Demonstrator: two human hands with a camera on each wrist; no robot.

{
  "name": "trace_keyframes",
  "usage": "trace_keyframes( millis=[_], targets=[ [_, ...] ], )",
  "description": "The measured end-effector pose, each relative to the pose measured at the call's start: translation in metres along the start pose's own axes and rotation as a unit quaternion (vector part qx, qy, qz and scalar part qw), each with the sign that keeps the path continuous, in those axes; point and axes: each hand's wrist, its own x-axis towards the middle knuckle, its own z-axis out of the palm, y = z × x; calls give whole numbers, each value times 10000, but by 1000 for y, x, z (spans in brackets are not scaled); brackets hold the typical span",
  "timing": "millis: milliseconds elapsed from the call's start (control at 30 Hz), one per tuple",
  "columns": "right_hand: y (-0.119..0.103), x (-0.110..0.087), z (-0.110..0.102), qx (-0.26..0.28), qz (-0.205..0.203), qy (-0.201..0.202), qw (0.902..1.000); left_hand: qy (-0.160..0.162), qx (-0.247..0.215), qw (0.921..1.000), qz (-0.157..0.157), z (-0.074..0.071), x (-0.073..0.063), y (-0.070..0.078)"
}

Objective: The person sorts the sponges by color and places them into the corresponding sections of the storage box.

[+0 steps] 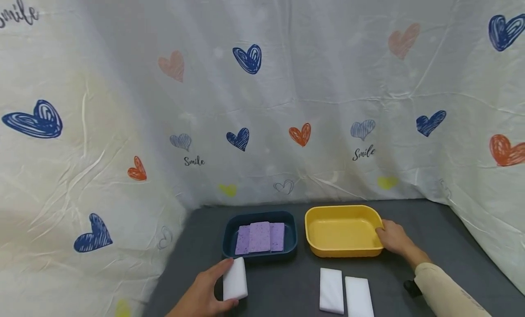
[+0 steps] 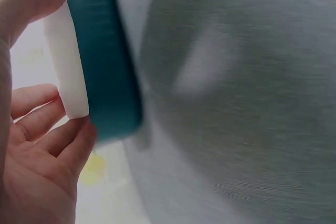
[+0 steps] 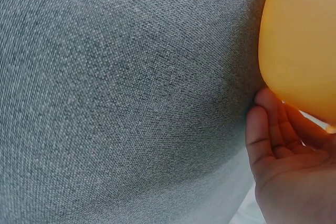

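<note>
My left hand [image 1: 207,287] pinches a white sponge block [image 1: 235,279] between thumb and fingers, just in front of a dark blue tray [image 1: 290,239]. In the left wrist view the white sponge [image 2: 67,59] is held by its ends, before the blue tray's wall [image 2: 107,66]. Three purple sponges [image 1: 259,237] lie in the blue tray. My right hand [image 1: 395,238] grips the right side of a yellow tray [image 1: 344,252], which has nothing inside. In the right wrist view the fingers [image 3: 257,129] lie against the yellow tray's outer wall [image 3: 299,40].
Two more white sponge blocks, a left one [image 1: 331,290] and a right one [image 1: 358,296], lie side by side in front of the yellow tray. A grey cloth [image 1: 283,289] covers the table. A white curtain with printed hearts [image 1: 262,89] hangs behind and along the sides.
</note>
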Motion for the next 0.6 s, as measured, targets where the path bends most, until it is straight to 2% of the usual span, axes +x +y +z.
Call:
trace_keyframes(
  millis=[167,267,333,500,600],
  targets=[
    [-2,0,0,4,52,64,10000,343,341,9976,491,-6,21,15],
    [-20,-11,-8,171,184,7,9997,547,519,9938,815,-9,36,27],
    [-24,-14,-9,158,256,55,9995,623,576,9915,985,-11,47,35],
    [-24,-13,-9,119,184,131,9997,577,539,9894,1223,-17,77,59],
    [-20,-9,-6,214,195,95,9995,469,409,9904,1236,-19,97,76]
  ],
)
